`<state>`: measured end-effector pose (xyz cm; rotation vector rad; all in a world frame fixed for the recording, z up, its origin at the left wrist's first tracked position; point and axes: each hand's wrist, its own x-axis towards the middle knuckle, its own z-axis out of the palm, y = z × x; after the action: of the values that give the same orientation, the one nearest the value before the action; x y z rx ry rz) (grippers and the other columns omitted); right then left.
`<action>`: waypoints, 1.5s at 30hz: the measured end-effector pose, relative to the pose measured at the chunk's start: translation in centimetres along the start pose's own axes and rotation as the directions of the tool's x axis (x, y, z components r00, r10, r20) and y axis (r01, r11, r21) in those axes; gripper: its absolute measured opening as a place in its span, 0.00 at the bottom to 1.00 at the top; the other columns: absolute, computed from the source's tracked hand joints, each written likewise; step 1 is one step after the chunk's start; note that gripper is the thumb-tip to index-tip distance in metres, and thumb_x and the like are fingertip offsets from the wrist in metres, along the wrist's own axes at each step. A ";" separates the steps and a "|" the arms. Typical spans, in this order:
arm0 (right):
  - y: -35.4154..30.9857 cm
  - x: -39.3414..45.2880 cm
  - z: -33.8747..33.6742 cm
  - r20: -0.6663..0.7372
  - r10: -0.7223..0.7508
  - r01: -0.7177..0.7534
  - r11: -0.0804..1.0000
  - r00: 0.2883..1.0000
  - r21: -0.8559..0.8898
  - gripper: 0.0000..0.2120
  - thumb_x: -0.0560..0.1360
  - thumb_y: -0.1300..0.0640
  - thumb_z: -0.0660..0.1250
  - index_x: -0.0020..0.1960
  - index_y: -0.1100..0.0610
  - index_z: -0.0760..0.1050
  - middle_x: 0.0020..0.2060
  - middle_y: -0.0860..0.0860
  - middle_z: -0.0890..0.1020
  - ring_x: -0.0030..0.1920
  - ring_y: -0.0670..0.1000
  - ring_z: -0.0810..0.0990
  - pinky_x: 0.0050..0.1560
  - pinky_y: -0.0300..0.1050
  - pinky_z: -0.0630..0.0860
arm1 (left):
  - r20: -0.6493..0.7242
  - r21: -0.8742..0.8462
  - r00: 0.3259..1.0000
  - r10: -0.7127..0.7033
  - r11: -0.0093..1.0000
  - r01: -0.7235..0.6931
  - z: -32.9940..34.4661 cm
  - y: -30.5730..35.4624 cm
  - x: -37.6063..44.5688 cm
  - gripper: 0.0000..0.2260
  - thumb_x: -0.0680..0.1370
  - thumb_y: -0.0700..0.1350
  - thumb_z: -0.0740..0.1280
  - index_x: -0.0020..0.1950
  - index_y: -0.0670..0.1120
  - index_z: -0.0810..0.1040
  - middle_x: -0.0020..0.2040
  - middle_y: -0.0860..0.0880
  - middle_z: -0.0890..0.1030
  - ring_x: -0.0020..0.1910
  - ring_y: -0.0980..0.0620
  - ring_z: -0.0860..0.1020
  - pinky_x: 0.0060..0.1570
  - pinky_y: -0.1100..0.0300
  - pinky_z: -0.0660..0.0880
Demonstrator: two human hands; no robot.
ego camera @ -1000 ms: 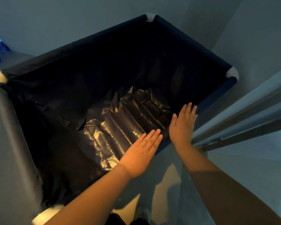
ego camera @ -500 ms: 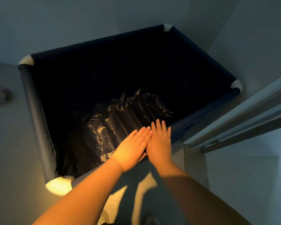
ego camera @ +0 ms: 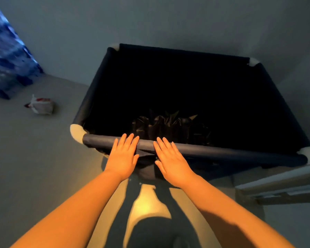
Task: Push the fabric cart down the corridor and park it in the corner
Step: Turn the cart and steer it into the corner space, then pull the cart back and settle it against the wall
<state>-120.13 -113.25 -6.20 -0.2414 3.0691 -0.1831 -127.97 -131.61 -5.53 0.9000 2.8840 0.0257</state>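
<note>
The dark navy fabric cart (ego camera: 231, 153) fills the middle of the head view, its far side close to the grey walls where they meet. White caps mark its corners. Crumpled black plastic (ego camera: 168, 126) lies in its bottom. My left hand (ego camera: 123, 156) is flat, fingers apart, with the fingertips over the near rail. My right hand (ego camera: 170, 161) lies the same way just to the right of it. Neither hand grips the rail.
A small white and red bag (ego camera: 41, 106) lies on the floor to the left. A blue patterned stack (ego camera: 5, 56) stands at the far left by the wall. A grey door frame or rail (ego camera: 279, 187) juts in at the lower right.
The cart has swung round and moved away, so its near rail now lies square in front of me. Both hands have spread apart from touching and rest flat at the rail.
</note>
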 end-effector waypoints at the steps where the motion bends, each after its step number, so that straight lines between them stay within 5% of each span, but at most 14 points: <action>1: 0.2 1.3 -0.2 0.025 -0.058 0.059 0.998 0.998 -0.019 0.29 0.82 0.49 0.49 0.76 0.58 0.41 0.77 0.55 0.44 0.76 0.54 0.40 0.74 0.49 0.36 | 0.012 -0.014 0.999 -0.050 0.999 0.050 -0.2 -0.7 0.8 0.28 0.81 0.52 0.53 0.76 0.45 0.45 0.78 0.45 0.49 0.76 0.43 0.45 0.73 0.46 0.48; 5: 2.2 6.2 -1.2 0.099 -0.218 0.221 0.975 0.971 -0.022 0.28 0.82 0.51 0.49 0.76 0.57 0.41 0.77 0.52 0.41 0.76 0.51 0.38 0.72 0.44 0.35 | 0.050 -0.039 0.985 -0.165 0.985 0.167 -1.1 -2.5 4.0 0.27 0.82 0.52 0.49 0.75 0.44 0.40 0.77 0.42 0.42 0.75 0.41 0.41 0.73 0.47 0.49; 15: 10.8 13.0 -2.5 0.172 -0.398 0.399 0.916 0.901 0.025 0.28 0.82 0.53 0.49 0.74 0.52 0.34 0.74 0.48 0.37 0.73 0.48 0.32 0.71 0.43 0.33 | 0.127 -0.037 0.992 -0.016 0.999 0.021 -3.2 -1.6 14.8 0.23 0.82 0.52 0.47 0.76 0.46 0.47 0.78 0.45 0.49 0.76 0.45 0.44 0.73 0.50 0.46; 17: 11.2 13.7 -2.5 0.111 -0.354 0.353 0.935 0.929 0.029 0.31 0.80 0.52 0.56 0.75 0.53 0.42 0.75 0.49 0.44 0.75 0.49 0.40 0.73 0.41 0.48 | 0.114 -0.076 0.993 -0.034 0.996 0.043 -3.2 -1.5 16.5 0.23 0.82 0.52 0.48 0.76 0.46 0.51 0.77 0.46 0.52 0.76 0.46 0.45 0.73 0.50 0.46; 19: 10.5 14.4 -2.2 0.044 -0.262 0.262 0.965 0.964 0.004 0.33 0.73 0.50 0.69 0.73 0.55 0.61 0.73 0.54 0.64 0.72 0.50 0.63 0.60 0.36 0.74 | 0.069 -0.107 0.996 -0.065 0.992 0.072 -3.1 -2.1 17.4 0.22 0.82 0.53 0.49 0.75 0.46 0.56 0.76 0.46 0.56 0.76 0.47 0.47 0.73 0.50 0.47; 21: 9.5 15.2 -1.8 0.024 -0.209 0.210 0.977 0.978 -0.045 0.34 0.68 0.51 0.74 0.70 0.57 0.68 0.67 0.54 0.74 0.67 0.52 0.73 0.53 0.38 0.79 | 0.028 -0.124 0.997 -0.078 0.989 0.080 -3.1 -3.2 18.2 0.21 0.82 0.52 0.50 0.74 0.46 0.58 0.75 0.47 0.59 0.76 0.48 0.48 0.73 0.50 0.50; 24: 9.4 16.2 -1.1 0.014 -0.204 0.204 0.974 0.979 -0.103 0.35 0.69 0.53 0.73 0.71 0.61 0.64 0.68 0.56 0.73 0.67 0.55 0.72 0.60 0.45 0.76 | 0.008 -0.118 0.998 -0.069 0.991 0.070 -3.4 -5.1 19.6 0.21 0.82 0.53 0.50 0.73 0.46 0.58 0.75 0.48 0.59 0.76 0.48 0.49 0.73 0.50 0.50; 27: 9.4 16.6 -0.2 -0.064 -0.187 0.171 0.966 0.980 -0.195 0.30 0.77 0.54 0.58 0.74 0.64 0.52 0.72 0.59 0.65 0.72 0.58 0.65 0.69 0.51 0.66 | 0.003 -0.093 0.999 -0.040 0.995 0.040 -3.2 -6.7 20.5 0.21 0.81 0.54 0.49 0.73 0.48 0.59 0.75 0.49 0.60 0.75 0.50 0.49 0.73 0.49 0.47; 31: 8.9 17.0 0.3 0.071 -0.174 0.188 0.925 0.982 -0.330 0.32 0.80 0.55 0.51 0.73 0.70 0.39 0.75 0.63 0.54 0.76 0.61 0.51 0.75 0.54 0.55 | -0.062 -0.106 0.998 0.032 0.994 -0.038 -2.1 -7.8 20.0 0.21 0.81 0.52 0.54 0.72 0.46 0.61 0.73 0.46 0.63 0.75 0.47 0.53 0.72 0.44 0.48; 35: 8.3 16.6 0.2 0.136 -0.089 0.127 0.946 0.987 -0.297 0.31 0.80 0.47 0.51 0.75 0.63 0.46 0.74 0.48 0.61 0.75 0.51 0.58 0.77 0.48 0.43 | -0.220 -0.120 0.973 0.075 0.987 -0.104 -1.3 -8.2 19.5 0.20 0.75 0.48 0.67 0.65 0.41 0.72 0.64 0.42 0.75 0.69 0.41 0.68 0.66 0.40 0.64; 37: 7.8 16.6 -1.1 -0.038 -0.022 0.020 0.998 0.999 -0.056 0.28 0.81 0.49 0.52 0.76 0.51 0.44 0.72 0.36 0.58 0.74 0.41 0.55 0.75 0.37 0.47 | -0.223 -0.134 0.972 0.078 0.985 -0.110 -1.1 -8.6 19.4 0.21 0.74 0.48 0.67 0.65 0.42 0.72 0.64 0.42 0.75 0.68 0.41 0.68 0.66 0.40 0.64; 38: 7.7 16.6 -1.4 -0.055 0.009 -0.006 0.998 0.998 0.059 0.27 0.81 0.54 0.53 0.76 0.50 0.46 0.73 0.39 0.55 0.74 0.41 0.52 0.74 0.37 0.51 | -0.217 -0.134 0.973 0.082 0.985 -0.113 -1.0 -8.7 19.3 0.21 0.74 0.48 0.67 0.65 0.42 0.71 0.64 0.42 0.75 0.68 0.41 0.68 0.65 0.40 0.64; 42: 7.8 15.9 -1.4 0.004 -0.119 0.119 0.991 0.993 0.056 0.27 0.78 0.60 0.58 0.75 0.59 0.54 0.75 0.55 0.59 0.74 0.53 0.55 0.72 0.46 0.56 | -0.210 -0.131 0.973 0.093 0.984 -0.123 -0.3 -8.6 18.5 0.22 0.75 0.50 0.65 0.66 0.42 0.70 0.65 0.41 0.74 0.68 0.40 0.68 0.65 0.40 0.65; 45: 8.3 14.8 -1.3 0.010 -0.119 0.118 0.993 0.993 0.014 0.27 0.79 0.55 0.56 0.75 0.59 0.54 0.75 0.56 0.60 0.74 0.52 0.56 0.70 0.46 0.60 | -0.215 -0.135 0.973 0.081 0.985 -0.111 -0.1 -7.6 17.7 0.23 0.75 0.52 0.63 0.66 0.41 0.69 0.65 0.41 0.74 0.68 0.40 0.68 0.65 0.40 0.64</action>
<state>-136.03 -107.34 -6.63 -0.4229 3.0431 -0.2068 -146.69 -127.86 -7.80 1.0668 2.9745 0.3576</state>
